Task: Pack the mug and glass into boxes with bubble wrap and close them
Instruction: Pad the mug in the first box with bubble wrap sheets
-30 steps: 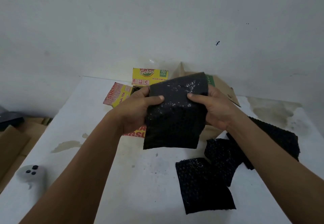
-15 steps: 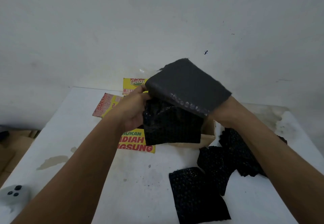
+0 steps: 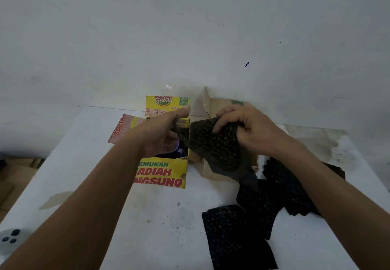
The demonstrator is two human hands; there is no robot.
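two boxes stand open on the table [image 3: 160,217]: yellow box [image 3: 162,172] beneath the left fingers, brown box [image 3: 219,106] beyond the right. bubble wrap sheet [image 3: 215,145] pinched by left hand [image 3: 160,136], bunched in right hand [image 3: 251,134], apparently to pad the yellow box. mug and glass not discernible.

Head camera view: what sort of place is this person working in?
Probably a makeshift packing corner in a plain room: a stained white table against a bare white wall, an opened yellow printed cardboard box, and loose black bubble wrap sheets.
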